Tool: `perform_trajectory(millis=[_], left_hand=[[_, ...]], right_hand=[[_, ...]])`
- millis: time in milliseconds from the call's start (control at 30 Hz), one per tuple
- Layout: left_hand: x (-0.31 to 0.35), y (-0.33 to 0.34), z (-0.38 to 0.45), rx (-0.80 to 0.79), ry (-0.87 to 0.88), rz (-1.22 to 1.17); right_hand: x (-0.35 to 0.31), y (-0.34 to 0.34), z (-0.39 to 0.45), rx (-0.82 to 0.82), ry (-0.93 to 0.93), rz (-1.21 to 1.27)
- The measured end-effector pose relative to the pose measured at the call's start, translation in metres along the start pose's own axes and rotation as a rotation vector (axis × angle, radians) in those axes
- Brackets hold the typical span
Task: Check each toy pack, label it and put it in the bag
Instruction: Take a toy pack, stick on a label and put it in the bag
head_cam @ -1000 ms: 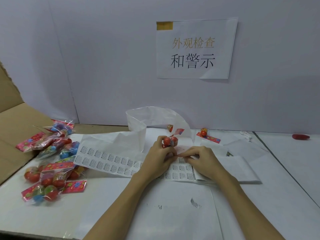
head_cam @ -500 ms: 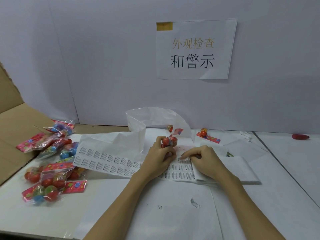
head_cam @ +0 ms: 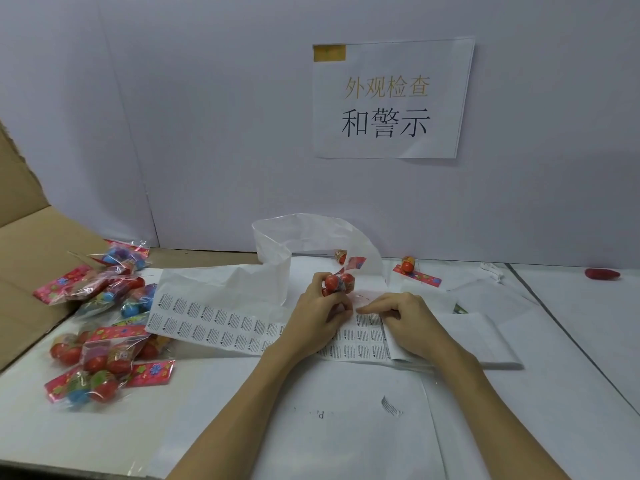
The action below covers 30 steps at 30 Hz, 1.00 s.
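Observation:
My left hand grips a clear toy pack with red balls inside and a red header, holding it just above the label sheet. My right hand lies on the right end of that sheet, its fingertips curled onto a label near the pack; whether a label is lifted I cannot tell. The white plastic bag stands open behind the hands. A pile of several toy packs lies at the left.
A cardboard box flap rises at the far left. One more toy pack lies behind my right hand, and a red object sits at the far right. White paper sheets cover the table. A paper sign hangs on the wall.
My right hand's fingertips have shifted slightly on the label sheet, toward the pack. The left hand and the pack have hardly moved.

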<state>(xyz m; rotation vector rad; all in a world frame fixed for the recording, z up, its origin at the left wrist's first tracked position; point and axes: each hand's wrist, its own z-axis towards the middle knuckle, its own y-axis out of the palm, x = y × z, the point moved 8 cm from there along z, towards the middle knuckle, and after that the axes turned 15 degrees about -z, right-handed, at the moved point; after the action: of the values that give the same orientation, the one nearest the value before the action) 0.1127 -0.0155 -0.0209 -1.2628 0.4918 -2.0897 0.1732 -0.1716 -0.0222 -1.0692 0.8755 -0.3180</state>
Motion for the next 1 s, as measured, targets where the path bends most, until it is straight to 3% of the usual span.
perform_trajectory(millis=[300, 467, 1000], left_hand=[[-0.006, 0.001, 0.003, -0.017, -0.056, -0.039], [-0.01, 0.0, 0.002, -0.021, -0.125, -0.132], [-0.004, -0.002, 0.002, 0.002, -0.064, -0.192]], right_hand=[[0.004, -0.004, 0.0, 0.036, 0.023, 0.07], [-0.001, 0.001, -0.002, 0.064, 0.012, 0.235], [-0.005, 0.005, 0.001, 0.074, 0.017, 0.146]])
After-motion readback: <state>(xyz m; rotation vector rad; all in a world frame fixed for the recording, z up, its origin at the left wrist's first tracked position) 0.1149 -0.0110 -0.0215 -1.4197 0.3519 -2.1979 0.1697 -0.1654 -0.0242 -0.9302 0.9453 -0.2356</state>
